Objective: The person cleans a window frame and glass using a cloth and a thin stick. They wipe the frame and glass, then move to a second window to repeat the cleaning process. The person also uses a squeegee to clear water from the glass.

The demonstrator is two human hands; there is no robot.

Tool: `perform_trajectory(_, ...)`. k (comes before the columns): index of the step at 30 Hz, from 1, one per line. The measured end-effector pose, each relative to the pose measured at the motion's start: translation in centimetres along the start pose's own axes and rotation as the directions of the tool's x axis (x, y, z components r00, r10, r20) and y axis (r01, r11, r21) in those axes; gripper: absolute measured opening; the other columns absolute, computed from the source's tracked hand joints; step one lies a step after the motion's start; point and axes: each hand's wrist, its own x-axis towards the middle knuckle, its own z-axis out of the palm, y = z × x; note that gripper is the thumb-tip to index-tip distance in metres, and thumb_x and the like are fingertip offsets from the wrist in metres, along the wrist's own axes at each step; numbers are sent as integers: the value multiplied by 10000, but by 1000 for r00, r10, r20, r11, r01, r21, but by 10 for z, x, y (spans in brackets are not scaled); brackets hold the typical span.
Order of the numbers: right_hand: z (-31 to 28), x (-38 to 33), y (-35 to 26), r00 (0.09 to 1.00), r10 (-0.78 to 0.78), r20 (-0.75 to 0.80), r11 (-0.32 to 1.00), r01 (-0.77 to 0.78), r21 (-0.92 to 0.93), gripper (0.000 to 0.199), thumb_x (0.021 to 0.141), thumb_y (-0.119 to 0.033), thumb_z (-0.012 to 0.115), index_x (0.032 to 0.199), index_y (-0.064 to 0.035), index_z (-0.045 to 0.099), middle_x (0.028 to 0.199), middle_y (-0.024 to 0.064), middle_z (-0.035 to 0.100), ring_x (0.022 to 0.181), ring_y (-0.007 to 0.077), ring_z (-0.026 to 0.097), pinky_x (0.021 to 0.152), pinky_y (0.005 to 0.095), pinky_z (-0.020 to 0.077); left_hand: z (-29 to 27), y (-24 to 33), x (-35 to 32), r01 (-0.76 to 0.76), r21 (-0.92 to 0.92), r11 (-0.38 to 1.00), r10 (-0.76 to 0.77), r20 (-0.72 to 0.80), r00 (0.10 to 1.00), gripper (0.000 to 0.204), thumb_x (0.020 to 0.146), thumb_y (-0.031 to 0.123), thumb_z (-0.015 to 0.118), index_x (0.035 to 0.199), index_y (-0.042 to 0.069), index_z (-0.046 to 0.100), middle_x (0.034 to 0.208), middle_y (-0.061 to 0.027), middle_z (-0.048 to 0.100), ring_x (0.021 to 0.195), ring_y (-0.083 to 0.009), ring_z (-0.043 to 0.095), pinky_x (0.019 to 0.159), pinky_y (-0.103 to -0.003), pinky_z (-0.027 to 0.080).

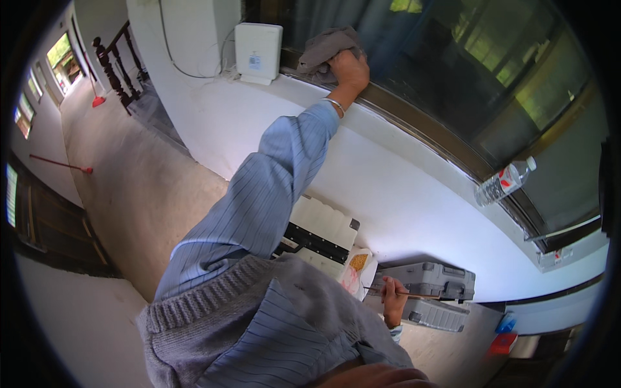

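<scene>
Left hand: the left hand [349,68] is stretched up to the window ledge, closed on a soft, crumpled grey cloth [325,48] and pressing it on the dark metal window frame [414,123].
Right hand: the right hand [392,301] is low beside the body, the fingers closed around a thin brown stick [407,294] that lies about level.
Cloth place: on the sill, just beside a white rectangular plastic box [258,52].
Ledge: a smooth white painted ledge [401,194], curved by the lens; a clear plastic bottle [504,182] lies tilted against the glass, well apart from the cloth.
Floor: a hard grey ribbed suitcase [430,281] and a white ribbed case [323,226] stand below.
Clothes: striped light blue sleeve, grey knitted vest.
</scene>
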Motion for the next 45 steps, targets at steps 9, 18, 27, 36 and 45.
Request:
perform_trajectory(9, -9, 1, 7, 998, -32, -52, 998, 35, 55, 254, 932, -229, 539, 902, -4, 653, 562, -23, 503, 428, 32, 392, 381, 191, 295, 13, 78, -120, -381, -36, 924, 368, 353, 860, 314, 731, 123, 651, 1036, 55, 612, 1030, -205, 594, 998, -360, 541, 894, -475, 390)
perform_trajectory(18, -25, -3, 1, 993, 3, -116, 993, 11, 118, 251, 930, -239, 549, 907, -13, 655, 571, -21, 509, 433, 34, 390, 385, 197, 293, 39, 133, -151, -678, -304, 669, 689, 597, 412, 253, 799, 73, 597, 1045, 19, 627, 1079, -222, 602, 978, -359, 576, 857, -436, 456)
perform_trajectory(27, -50, -22, 35, 957, 83, -278, 988, -43, 149, 250, 923, -255, 561, 904, -21, 647, 574, -6, 516, 429, 42, 404, 381, 200, 308, 14, 119, -54, -778, -236, 582, 794, 372, 480, 346, 715, 98, 654, 1060, 89, 631, 1142, -185, 573, 1070, -379, 520, 913, -461, 411)
perform_trajectory(36, -29, 12, 20, 974, -3, -227, 984, 43, 173, 252, 929, -251, 553, 889, -22, 650, 569, -13, 509, 423, 39, 391, 385, 196, 293, 66, 169, -62, -933, -132, 334, 935, 173, 310, 191, 690, 137, 599, 854, 100, 689, 862, -132, 663, 810, -324, 633, 643, -476, 473)
perform_trajectory(45, -32, 11, 17, 970, -43, -240, 991, 72, 112, 260, 921, -253, 564, 887, -13, 658, 574, -7, 530, 424, 41, 408, 375, 201, 300, 24, 88, -90, -918, -281, 280, 767, 640, 38, 202, 742, 64, 591, 921, 89, 681, 1023, -123, 643, 943, -307, 592, 792, -451, 449)
